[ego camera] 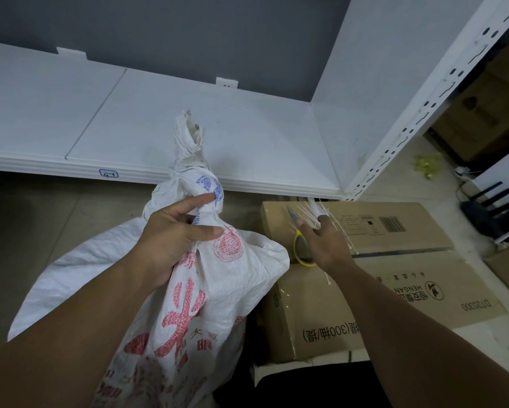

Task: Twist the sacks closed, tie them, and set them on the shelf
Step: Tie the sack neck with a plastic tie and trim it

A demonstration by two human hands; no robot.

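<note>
White shelf (247, 136) boards run low across the back, above a tiled floor. Our left hand (170, 234) grips the twisted neck of the white sack (206, 290), which stands on the floor before the shelf. Our right hand (325, 248) hovers over a cardboard box (394, 290), fingers (321, 223) among white cable ties (315, 209) above yellow-handled scissors (298, 248); whether they pinch any, we cannot tell.
</note>
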